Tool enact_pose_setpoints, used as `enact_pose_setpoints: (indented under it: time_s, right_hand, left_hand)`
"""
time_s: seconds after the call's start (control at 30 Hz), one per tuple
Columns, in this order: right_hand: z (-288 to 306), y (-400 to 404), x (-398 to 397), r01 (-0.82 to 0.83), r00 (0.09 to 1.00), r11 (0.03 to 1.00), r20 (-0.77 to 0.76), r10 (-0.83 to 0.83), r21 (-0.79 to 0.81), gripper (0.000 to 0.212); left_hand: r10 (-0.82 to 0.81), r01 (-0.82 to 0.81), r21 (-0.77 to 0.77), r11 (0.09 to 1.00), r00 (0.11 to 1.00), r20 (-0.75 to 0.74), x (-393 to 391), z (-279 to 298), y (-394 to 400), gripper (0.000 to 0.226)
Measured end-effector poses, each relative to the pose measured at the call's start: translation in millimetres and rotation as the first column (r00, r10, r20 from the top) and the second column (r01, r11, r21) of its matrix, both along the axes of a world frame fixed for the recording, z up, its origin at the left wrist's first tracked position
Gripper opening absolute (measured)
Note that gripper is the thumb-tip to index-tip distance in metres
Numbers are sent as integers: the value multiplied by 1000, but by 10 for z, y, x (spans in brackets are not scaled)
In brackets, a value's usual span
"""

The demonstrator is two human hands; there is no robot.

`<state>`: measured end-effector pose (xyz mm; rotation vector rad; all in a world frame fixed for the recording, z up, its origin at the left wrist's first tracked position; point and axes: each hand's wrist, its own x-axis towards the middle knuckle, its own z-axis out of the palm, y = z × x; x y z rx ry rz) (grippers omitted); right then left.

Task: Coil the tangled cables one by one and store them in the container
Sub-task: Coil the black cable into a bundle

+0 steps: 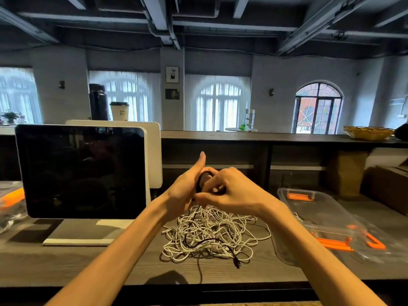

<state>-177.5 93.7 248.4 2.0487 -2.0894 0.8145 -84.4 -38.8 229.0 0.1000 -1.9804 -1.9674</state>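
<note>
We hold a black cable (204, 180) up in front of us with both hands. Our left hand (187, 186) has its fingers curled around a small round loop of the cable, and its thumb sticks straight up. Our right hand (229, 191) sits just to the right of it, touching it, with its fingers bent and pinching the same loop from the side. The loop stands up tall between our fingers, like a little ring on its edge. We cannot tell how many turns it has, as our fingers hide most of it.

From under our fingers the rest of the black cable hangs down, its long line running from our hands toward us. It drops into a big messy pile of white cables (212, 233) right below our fingers. Then it curves through the pile and comes out on the near side. One thin black tail runs on to the table edge, and a black plug end (237, 264) lies at the near right of the pile.

The cable looks thin, dark and smooth. The white ones look thin too, all knotted together.

To the right of our right fingers sits a see-through container (313, 208) with orange handles. The pile and the container rest on a dark wood table (110, 266).
</note>
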Motion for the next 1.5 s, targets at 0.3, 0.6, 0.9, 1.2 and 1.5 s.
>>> enact_pose_setpoints:
  time_s: [0.3, 0.6, 0.9, 1.2, 1.5]
  right_hand:
    - [-28, -24, -111, 106, 984, 941, 168, -53, -322, 30]
    - [-215, 33, -289, -76, 823, 978, 541, 172, -195, 30]
    - [-369, -263, -21, 135, 960, 823, 278, 29, -552, 41]
    - [-508, -403, 62, 193, 973, 880, -30, -228, -434, 38]
    - [-682, -399, -95, 87, 859, 965, 510, 53, -246, 33]
  left_hand:
    - [-121, 148, -216, 965, 984, 131, 112, 7, 10, 93]
    - [-273, 280, 166, 946, 960, -64, 246, 12, -44, 49]
    - [140, -66, 363, 929, 973, -182, 27, -61, -65, 42]
    - [364, -365, 31, 930, 913, -186, -5, -155, -53, 52]
    - [529, -492, 206, 846, 728, -435, 51, 189, -258, 50]
